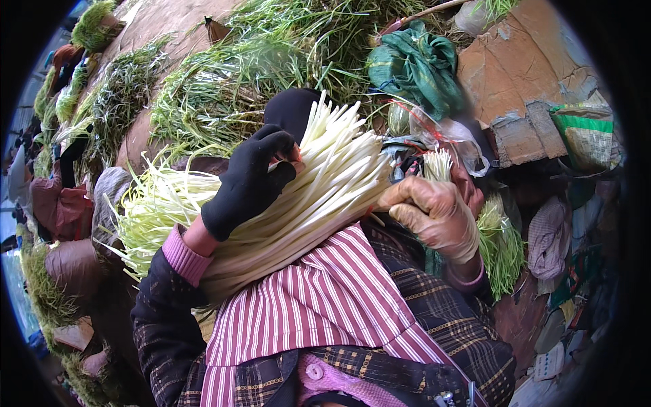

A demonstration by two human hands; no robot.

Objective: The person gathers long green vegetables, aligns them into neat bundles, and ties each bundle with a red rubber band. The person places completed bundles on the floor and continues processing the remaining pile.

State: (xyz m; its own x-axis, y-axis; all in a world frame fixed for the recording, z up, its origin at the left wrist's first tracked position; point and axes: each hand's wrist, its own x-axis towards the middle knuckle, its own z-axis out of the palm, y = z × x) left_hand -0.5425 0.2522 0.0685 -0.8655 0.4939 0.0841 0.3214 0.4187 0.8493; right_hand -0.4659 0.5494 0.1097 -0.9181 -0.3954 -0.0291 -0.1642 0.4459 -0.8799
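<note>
A thick bunch of long pale vegetable stalks (305,203) lies across my lap over a striped apron (315,305), its yellow-green leafy ends to the left and its white ends to the upper right. My left hand (254,178), in a black glove with bare fingertips, rests on the bunch with thumb and fingers bent; some fingertips are hidden. My right hand (435,213), in a translucent glove, is curled beside the white ends, with fingertips at the bunch's lower right edge; whether it pinches a stalk is unclear. Behind it, a smaller bunch of white-ended stalks (437,165) stands upright.
Heaps of loose green stalks (218,102) cover the ground ahead. A green woven sack (419,68) and a clear plastic bag (460,145) lie at upper right, near a brown cardboard sheet (508,76). A green leafy bunch (498,249) is at right. Other people (61,203) sit at far left.
</note>
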